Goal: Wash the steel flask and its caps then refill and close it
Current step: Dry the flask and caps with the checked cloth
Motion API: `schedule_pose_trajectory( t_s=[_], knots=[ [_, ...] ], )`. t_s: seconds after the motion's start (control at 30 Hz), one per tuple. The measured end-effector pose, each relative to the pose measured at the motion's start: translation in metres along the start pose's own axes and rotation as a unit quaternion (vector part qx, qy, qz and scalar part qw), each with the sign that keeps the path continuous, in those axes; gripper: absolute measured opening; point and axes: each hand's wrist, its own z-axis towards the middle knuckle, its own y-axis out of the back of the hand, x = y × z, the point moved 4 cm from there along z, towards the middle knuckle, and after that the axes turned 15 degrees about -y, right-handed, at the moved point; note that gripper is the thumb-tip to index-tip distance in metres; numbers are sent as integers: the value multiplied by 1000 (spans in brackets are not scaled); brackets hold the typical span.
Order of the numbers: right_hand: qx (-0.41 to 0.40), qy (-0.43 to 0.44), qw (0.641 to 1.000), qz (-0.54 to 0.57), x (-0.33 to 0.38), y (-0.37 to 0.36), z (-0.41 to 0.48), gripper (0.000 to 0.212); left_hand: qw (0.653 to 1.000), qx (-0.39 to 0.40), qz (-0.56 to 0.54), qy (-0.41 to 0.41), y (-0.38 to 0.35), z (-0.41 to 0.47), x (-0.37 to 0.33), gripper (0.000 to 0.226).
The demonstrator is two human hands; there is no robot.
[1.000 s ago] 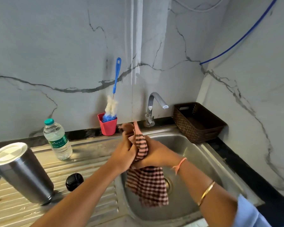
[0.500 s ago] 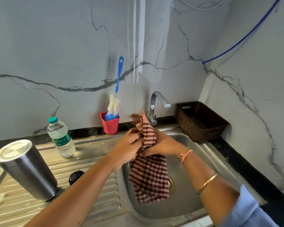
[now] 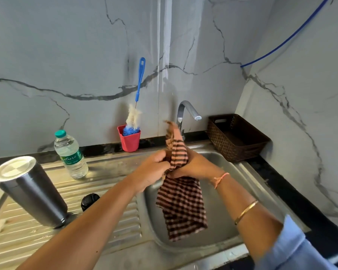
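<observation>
Evidently hand-drying step: left hand (image 3: 154, 168) and right hand (image 3: 195, 166) both curl round bunched top of checked cloth (image 3: 181, 205), fingers gripping fabric. Loose end hangs over sink (image 3: 248, 178) basin, likely so drips fall inside. Steel flask (image 3: 31, 193) stands untouched on ribbed drainboard (image 3: 98, 184), far left, probably draining. Black cap (image 3: 89, 200) lies just beside its foot. Water bottle (image 3: 71, 154) waits behind, likely for refill.

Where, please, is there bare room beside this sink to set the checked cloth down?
The drainboard is bare between the water bottle and the red cup, and along its near edge in front of the steel flask. The brown basket looks empty. It is tight between flask and black cap.
</observation>
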Motion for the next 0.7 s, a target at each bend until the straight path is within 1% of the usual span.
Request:
schedule_pose_trajectory(
  t_s=[0.03, 0.07, 0.1, 0.13, 0.17, 0.2, 0.23, 0.27, 0.3, 0.33, 0.37, 0.4, 0.43, 0.47, 0.5, 0.53, 0.57, 0.6, 0.63, 0.67, 0.7],
  knots=[
    [-74, 32, 994, -74, 3, -3, 0, 71, 1000, 0, -19, 16, 1, 2, -1, 28],
    [-156, 65, 973, -156, 8, -10, -2, 68, 998, -9, -59, 32, 1, 3, -1, 28],
    [-224, 83, 947, -215, 12, -18, -5, 66, 995, -24, -90, 44, 2, 5, 1, 29],
    [-259, 90, 934, -230, 14, -22, -5, 66, 994, -35, -93, 45, 3, 7, 2, 31],
    [-248, 86, 941, -213, 12, -22, -2, 67, 995, -34, -88, 38, 4, 7, 4, 32],
    [-200, 78, 963, -164, 10, -18, 0, 68, 995, -23, -89, 25, 4, 5, 4, 34],
    [-115, 53, 986, -105, 6, -12, 4, 70, 995, -6, -94, 12, 2, 2, 3, 37],
    [-25, 30, 998, -48, 3, -5, 5, 72, 996, 18, -89, 0, 1, -2, 2, 40],
    [40, 6, 999, -2, 1, 0, 4, 72, 997, 41, -71, -6, 0, -3, 3, 42],
    [74, -6, 997, 26, 0, 3, 1, 70, 997, 55, -53, -6, 0, -4, 2, 42],
    [71, -6, 997, 33, 1, 3, -1, 68, 998, 48, -44, -6, 2, -2, 2, 39],
    [22, 18, 1000, 6, 4, 1, -1, 66, 998, 24, -63, -1, 3, -1, 0, 32],
    [-53, 55, 995, -58, 8, -3, -2, 67, 993, -15, -116, 15, 3, 1, -1, 25],
    [-136, 87, 976, -149, 14, -9, -4, 69, 981, -54, -183, 36, 3, 4, -2, 20],
    [-212, 103, 942, -238, 17, -18, -5, 70, 969, -87, -227, 51, 3, 6, -3, 20],
    [-267, 112, 914, -286, 19, -24, -6, 68, 964, -109, -237, 57, 4, 8, -3, 20],
    [-289, 120, 905, -290, 20, -27, -4, 65, 966, -112, -226, 53, 5, 9, -1, 20],
    [-278, 127, 913, -271, 22, -26, -4, 63, 970, -106, -216, 44, 5, 8, 0, 21],
    [-244, 131, 933, -229, 21, -21, -2, 62, 972, -93, -214, 29, 5, 6, 0, 25],
    [-189, 125, 959, -172, 20, -15, 1, 63, 973, -71, -221, 8, 6, 4, 2, 30],
    [-116, 107, 982, -108, 18, -9, 4, 64, 972, -43, -229, -15, 7, 2, 3, 36]
  ],
)
